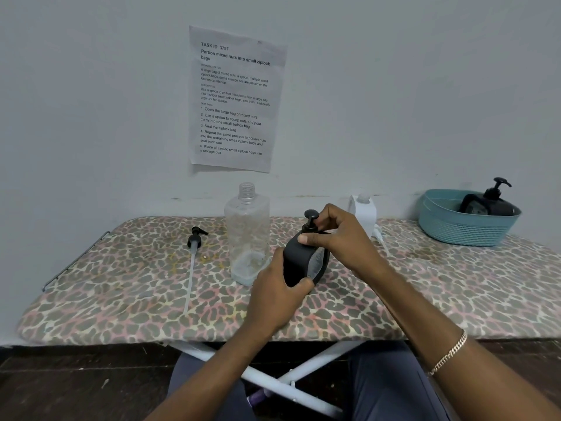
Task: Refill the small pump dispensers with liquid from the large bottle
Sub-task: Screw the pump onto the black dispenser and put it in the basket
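A small black pump dispenser (299, 259) stands near the middle of the leopard-print board (121, 287). My left hand (276, 294) wraps its lower body. My right hand (340, 235) grips its neck, fingers around the black pump head's collar. Just left of it stands the large clear bottle (247, 235), uncapped, with a little pale liquid at the bottom. The large bottle's black pump (195, 235) with its long white tube lies flat further left. A second black dispenser (488, 202) sits in a teal basket (464, 229) at the far right.
A white dispenser-like object (362, 211) stands behind my right hand by the wall. A printed sheet (233, 98) hangs on the wall. The board's white crossed legs (273, 378) and my knees are below its near edge.
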